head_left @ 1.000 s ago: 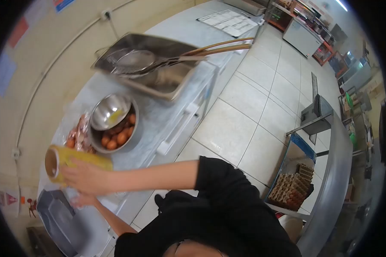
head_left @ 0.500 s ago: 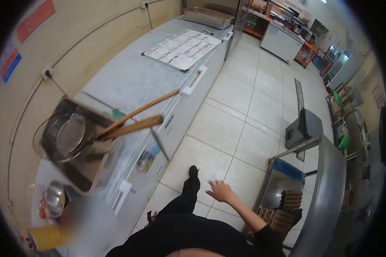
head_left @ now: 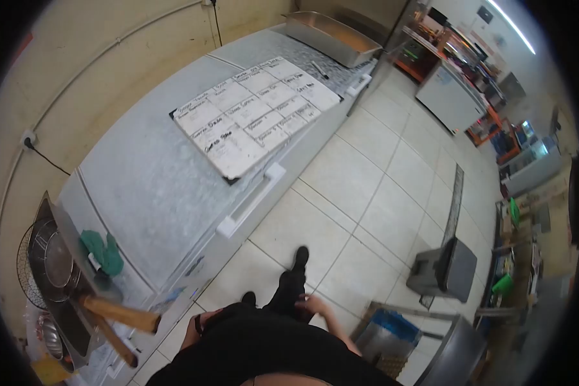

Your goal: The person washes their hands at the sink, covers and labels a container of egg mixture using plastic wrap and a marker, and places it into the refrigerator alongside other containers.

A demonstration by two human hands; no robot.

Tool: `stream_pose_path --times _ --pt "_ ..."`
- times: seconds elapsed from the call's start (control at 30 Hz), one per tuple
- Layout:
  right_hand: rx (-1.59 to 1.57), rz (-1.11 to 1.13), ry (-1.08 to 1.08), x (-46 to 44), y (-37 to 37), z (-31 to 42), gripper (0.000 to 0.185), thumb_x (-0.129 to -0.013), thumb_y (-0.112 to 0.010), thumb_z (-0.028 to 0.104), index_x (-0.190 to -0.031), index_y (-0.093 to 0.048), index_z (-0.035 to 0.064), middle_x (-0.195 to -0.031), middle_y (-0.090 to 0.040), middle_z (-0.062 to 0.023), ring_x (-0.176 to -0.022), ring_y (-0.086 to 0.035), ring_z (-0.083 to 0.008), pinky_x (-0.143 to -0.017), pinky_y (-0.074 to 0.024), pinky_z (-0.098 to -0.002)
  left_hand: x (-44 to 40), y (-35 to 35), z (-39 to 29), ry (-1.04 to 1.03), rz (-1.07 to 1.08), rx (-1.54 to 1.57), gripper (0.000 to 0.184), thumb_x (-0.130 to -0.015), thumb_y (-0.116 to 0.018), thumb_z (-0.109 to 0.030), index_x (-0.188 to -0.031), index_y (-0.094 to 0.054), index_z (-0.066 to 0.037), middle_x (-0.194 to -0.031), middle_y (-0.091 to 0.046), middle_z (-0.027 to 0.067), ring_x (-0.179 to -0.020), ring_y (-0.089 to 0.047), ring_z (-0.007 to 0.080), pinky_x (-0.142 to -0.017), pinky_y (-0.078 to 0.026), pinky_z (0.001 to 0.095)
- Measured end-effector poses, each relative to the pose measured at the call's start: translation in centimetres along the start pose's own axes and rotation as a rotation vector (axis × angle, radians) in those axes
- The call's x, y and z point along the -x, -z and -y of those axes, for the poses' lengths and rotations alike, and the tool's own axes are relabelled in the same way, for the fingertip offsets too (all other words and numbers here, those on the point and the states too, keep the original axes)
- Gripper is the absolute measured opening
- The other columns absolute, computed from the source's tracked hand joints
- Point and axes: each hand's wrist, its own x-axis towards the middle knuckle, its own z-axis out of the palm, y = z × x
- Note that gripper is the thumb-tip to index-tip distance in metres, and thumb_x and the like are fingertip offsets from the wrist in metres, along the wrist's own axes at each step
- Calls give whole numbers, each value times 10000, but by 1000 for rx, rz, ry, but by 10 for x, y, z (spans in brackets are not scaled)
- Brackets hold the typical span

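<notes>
My right hand [head_left: 312, 305] hangs beside my right leg, its fingers loosely bent and apart, with nothing visible in them. On the other side, my left hand [head_left: 210, 315] is low against my body, a dark band at the wrist; its fingers are mostly hidden. Neither hand touches the chest freezer [head_left: 148, 161] to my left. A whiteboard [head_left: 254, 116] with a handwritten grid lies flat on its lid. Nearer me stands a metal pan [head_left: 77, 328] with wooden-handled strainers [head_left: 59, 260] in it, beside a green cloth [head_left: 103, 252].
A steel tray [head_left: 331, 38] sits at the freezer's far end. On the tiled floor [head_left: 328, 199] to the right stands a grey bin [head_left: 444, 269]. A metal rack [head_left: 457, 354] is close on my right. Ahead is a white counter cabinet [head_left: 450, 96].
I have moved forward along the freezer, so the whiteboard is nearer and the pan has slid back left. My right hand has swung back toward my leg; my left hand has come into view.
</notes>
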Motion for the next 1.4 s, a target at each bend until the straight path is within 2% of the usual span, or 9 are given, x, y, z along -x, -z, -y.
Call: stream_pose_path --times 0.17,0.47,0.6,0.83,0.97,1.1,1.2,1.27,1.4 --pt "533 -887 516 -164 318 170 236 -741 -532 283 -898 -539 107 -720 -576 -153 -699 -561 -320 -588 -435 -423 -54 -54 -40 203 -318 254 521 -818 -455 -397 -1038 -407 72 -866 -494 176 -795 -476 315 -714 -393 360" --pt "672 -1149 748 -345 623 490 296 -756 -553 269 -869 -559 -5 -837 -571 -203 -802 -545 -348 -656 -439 -410 -179 -270 10 1244 -705 517 535 -746 -562 -364 -1133 -422 -21 -1007 -540 184 -889 -538 280 -781 -430 353" --pt "864 -1108 714 -433 645 486 267 -742 -561 227 -876 -522 -1 -920 -528 -179 -808 -522 -352 -686 -432 -414 -183 -235 -121 858 -1061 799 513 -762 -560 -330 -1140 -413 -16 -1003 -547 131 -879 -537 218 -748 -420 349" --pt "108 -524 1421 -199 465 464 179 -703 -612 99 -803 -491 13 -629 -534 -67 -531 -513 -144 -463 -395 -268 -167 -116 -242 168 -1157 802 415 -813 -534 -167 -1170 -372 -33 -1122 -457 89 -981 -480 198 -816 -388 329" --pt "-191 645 899 -76 262 331 120 -750 -595 146 -758 -529 47 -638 -525 3 -533 -471 -68 -459 -386 -217 -143 -100 -299 50 -1425 349 608 -735 -598 -31 -1237 -256 -43 -1253 -264 137 -1048 -437 260 -851 -382 341" --pt "150 917 1243 46 79 237 236 -784 -577 225 -645 -554 35 -620 -559 -49 -486 -485 -79 -439 -393 -220 -63 -158 -256 88 -1391 315 456 -773 -534 -20 -1172 -316 1 -1149 -391 160 -988 -481 260 -788 -408 316" --pt "481 976 878 118 -18 216 310 -804 -543 249 -595 -508 23 -582 -524 -54 -492 -459 -85 -453 -376 -229 15 -207 -218 127 -1668 610 357 -826 -467 -74 -1143 -333 21 -1013 -492 156 -905 -517 223 -755 -411 307" --pt "271 1116 1488 146 -86 191 367 -825 -503 276 -562 -460 24 -505 -457 -27 -458 -415 -79 -435 -353 -228 70 -228 -199 159 -1801 655 388 -809 -500 -85 -1144 -341 29 -1024 -491 153 -909 -507 174 -728 -418 291" --pt "218 1429 642 222 -179 159 344 -824 -515 244 -547 -464 45 -446 -330 33 -439 -337 -49 -406 -275 -236 141 -244 -144 -19 -2163 603 399 -737 -539 -60 -1094 -389 37 -930 -534 133 -841 -512 147 -688 -414 264"
